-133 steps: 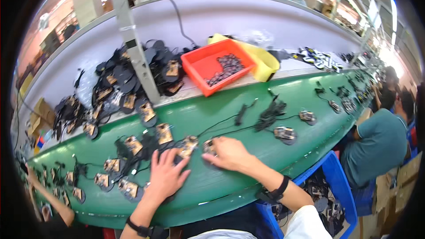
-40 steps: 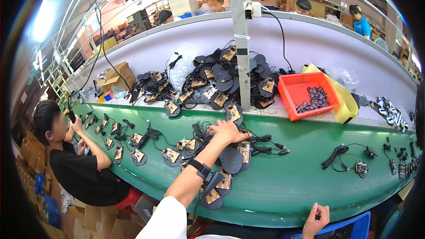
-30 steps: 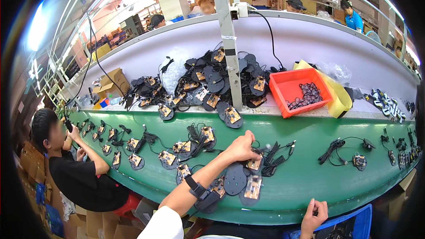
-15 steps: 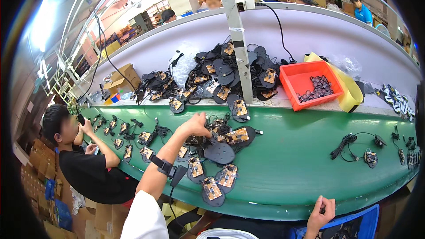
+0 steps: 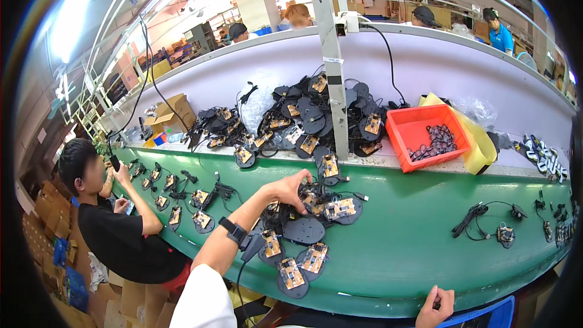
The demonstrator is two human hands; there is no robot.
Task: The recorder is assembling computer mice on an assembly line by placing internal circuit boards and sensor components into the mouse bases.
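L hand [image 5: 286, 189] on circuit boards [image 5: 306, 231]; R hand [image 5: 436, 307] at belt edge [image 5: 388, 304].

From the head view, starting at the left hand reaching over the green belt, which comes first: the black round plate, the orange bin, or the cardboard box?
From the left hand:
1. Black round plate, just below it.
2. Orange bin, to the right on the ledge.
3. Cardboard box, far upper left.

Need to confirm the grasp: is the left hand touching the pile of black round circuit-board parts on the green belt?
Touching. The head view shows the left hand with its fingers resting on the pile of black round circuit-board parts.
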